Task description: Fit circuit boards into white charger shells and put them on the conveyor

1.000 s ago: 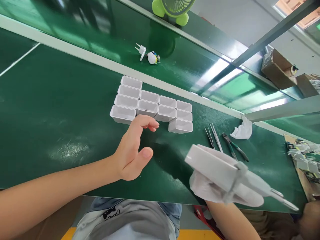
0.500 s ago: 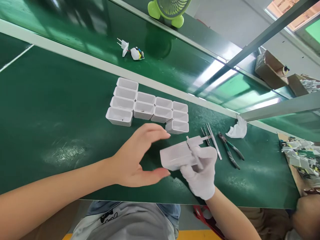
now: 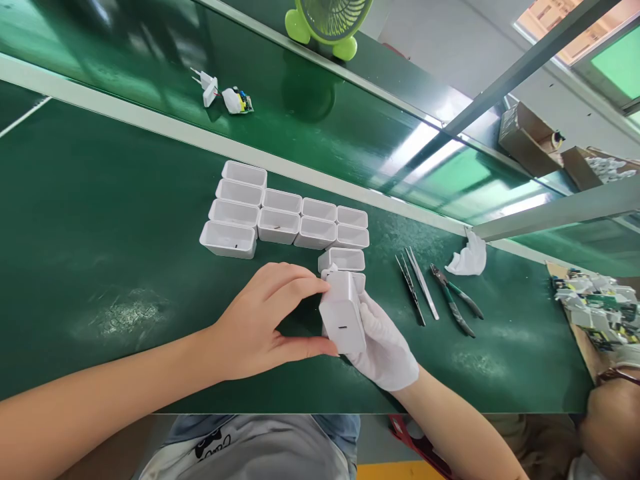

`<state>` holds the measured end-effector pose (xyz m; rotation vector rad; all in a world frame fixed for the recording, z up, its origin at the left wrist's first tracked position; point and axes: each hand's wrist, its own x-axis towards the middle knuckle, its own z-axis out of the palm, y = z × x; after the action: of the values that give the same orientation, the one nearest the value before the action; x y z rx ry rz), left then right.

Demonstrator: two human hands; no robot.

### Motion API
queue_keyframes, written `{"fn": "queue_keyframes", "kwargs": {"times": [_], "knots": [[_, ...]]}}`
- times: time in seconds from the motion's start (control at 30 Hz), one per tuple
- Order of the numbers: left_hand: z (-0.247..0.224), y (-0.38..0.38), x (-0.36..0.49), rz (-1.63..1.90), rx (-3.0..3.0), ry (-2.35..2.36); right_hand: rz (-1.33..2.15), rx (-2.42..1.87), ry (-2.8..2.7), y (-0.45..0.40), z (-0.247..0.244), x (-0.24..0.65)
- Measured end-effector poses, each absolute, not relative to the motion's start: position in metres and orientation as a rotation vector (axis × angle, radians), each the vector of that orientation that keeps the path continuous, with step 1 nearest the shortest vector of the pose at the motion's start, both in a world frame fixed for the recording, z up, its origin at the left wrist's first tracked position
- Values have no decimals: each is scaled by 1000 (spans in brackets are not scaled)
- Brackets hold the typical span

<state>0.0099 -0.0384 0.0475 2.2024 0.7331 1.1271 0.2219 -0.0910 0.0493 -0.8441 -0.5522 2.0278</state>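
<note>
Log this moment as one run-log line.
left hand: grips white shell | right hand: gloved, backs shell | row of open shells behind | tweezers, cutters right

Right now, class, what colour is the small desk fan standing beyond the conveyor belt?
Lime green fan, seen in the head view.

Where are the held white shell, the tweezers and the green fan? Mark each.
white shell (image 3: 343,313), head view, its slotted face.
tweezers (image 3: 417,287), head view, mid-length of the prongs.
green fan (image 3: 327,17), head view, its grille.

fan (image 3: 327,20) on shelf | tweezers (image 3: 416,288), pliers (image 3: 455,307) side by side | crumpled cloth (image 3: 467,257) beyond
</note>
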Motion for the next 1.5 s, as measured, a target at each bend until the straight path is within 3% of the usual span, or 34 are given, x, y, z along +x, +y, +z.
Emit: {"fn": "queue_keyframes", "kwargs": {"times": [0.23, 0.4, 0.47, 0.77, 0.97, 1.1, 1.27, 1.5], "knots": [[53, -38, 10, 1058, 2181, 693, 1814, -1006, -820, -91, 54, 219], [54, -42, 8, 1028, 2058, 680, 859, -1097, -1746, -99, 49, 222], [53, -43, 8, 1022, 2066, 713, 664, -1097, -1891, -100, 45, 224], [54, -41, 12, 1126, 1717, 431, 416, -1029, -1794, -100, 36, 228], [49, -40, 14, 1084, 1427, 354, 511, -1022, -1844, -101, 41, 227], [50, -38, 10, 1001, 1404, 385, 998, -1168, -1354, -97, 51, 219], [51, -38, 7, 1022, 1621, 455, 1703, -974, -829, -93, 62, 217], [50, -37, 6, 941, 1898, 489, 2015, -884, -612, -100, 64, 222]]}}
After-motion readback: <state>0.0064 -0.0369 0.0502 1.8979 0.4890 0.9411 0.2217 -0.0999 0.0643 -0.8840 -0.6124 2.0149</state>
